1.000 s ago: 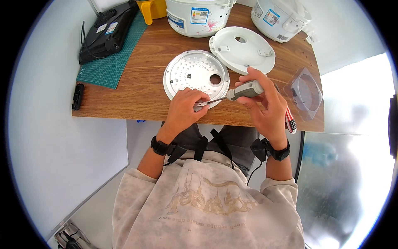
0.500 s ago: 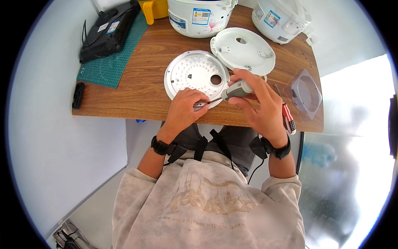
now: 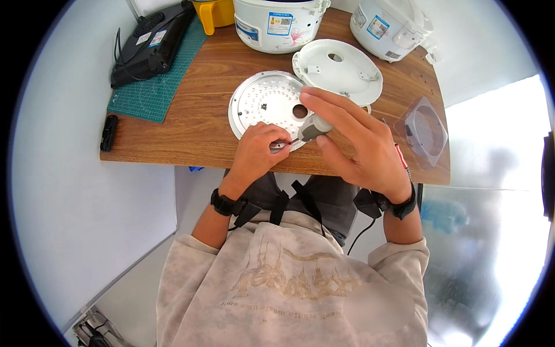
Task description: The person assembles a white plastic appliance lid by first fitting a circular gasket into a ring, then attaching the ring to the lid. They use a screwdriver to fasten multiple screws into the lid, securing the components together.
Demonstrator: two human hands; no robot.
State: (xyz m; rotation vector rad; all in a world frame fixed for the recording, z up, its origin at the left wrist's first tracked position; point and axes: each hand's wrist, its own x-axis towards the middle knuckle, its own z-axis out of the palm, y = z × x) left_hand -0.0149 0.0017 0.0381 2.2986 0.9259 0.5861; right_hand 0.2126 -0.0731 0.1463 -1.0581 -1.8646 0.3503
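At the near rim of a perforated round metal plate (image 3: 248,107), my left hand (image 3: 260,144) is closed in a pinch on a small pale metal piece (image 3: 278,146). A grey-and-white screwdriver (image 3: 313,128) leans over this rim, its tip down beside my left fingertips. My right hand (image 3: 367,144) is around the screwdriver's handle, thumb near its lower side and index finger stretched past it. Its other fingers are partly hidden. The plate has a large round hole (image 3: 300,111) on its right side. Behind it lies a white plastic lid (image 3: 341,75), hollow side up.
Two white rice cookers (image 3: 280,26) (image 3: 390,29) stand at the back, near a yellow container (image 3: 214,13). A black device (image 3: 153,43) lies on the green cutting mat (image 3: 136,104). A clear plastic tray (image 3: 426,133) and a red-handled tool (image 3: 400,155) sit at the right.
The screwdriver has tipped more upright and shifted left. My right hand has moved slightly nearer to me, its fingers more stretched. My left hand stays in place.
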